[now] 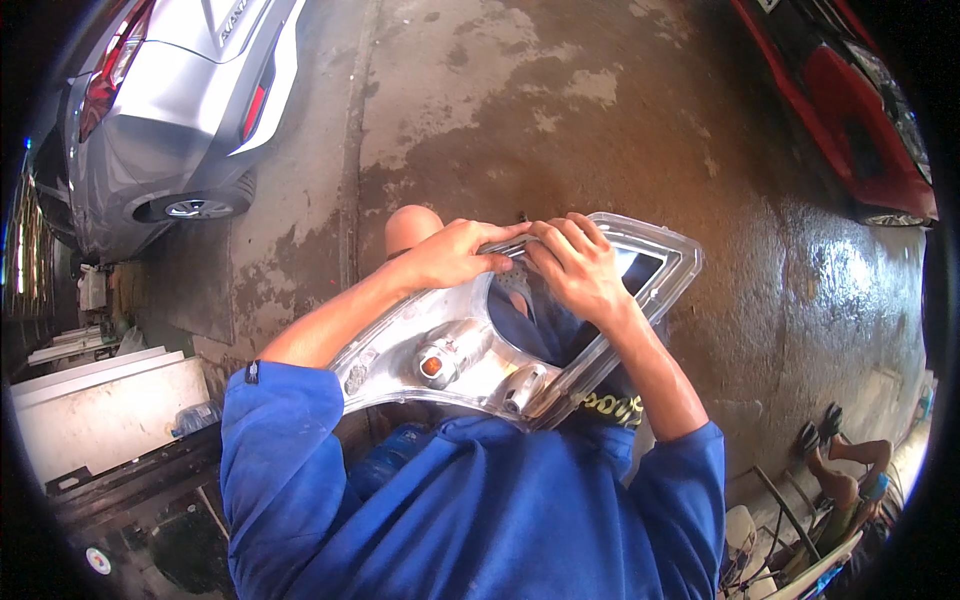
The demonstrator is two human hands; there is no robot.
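A car headlight housing (385, 372), silvery inside with a clear rim, rests across my lap in front of my blue shirt. An orange bulb (432, 367) sits in one of its reflector cups, and a large opening lies to the right of it. My left hand (462, 256) is closed on the far edge, thumb on the near side and fingers over the rim. Close beside it, my right hand (578, 268) curls its fingers over the same edge. Whatever lies under the fingertips is hidden. My bare knee (411, 230) shows beyond the left wrist.
A silver car (190, 90) stands at the far left, a red car (850, 130) at the far right. Between them runs a wet, stained concrete floor (480, 110). White panels (110, 410) lie at the left. Another person's legs (840, 480) show at the lower right.
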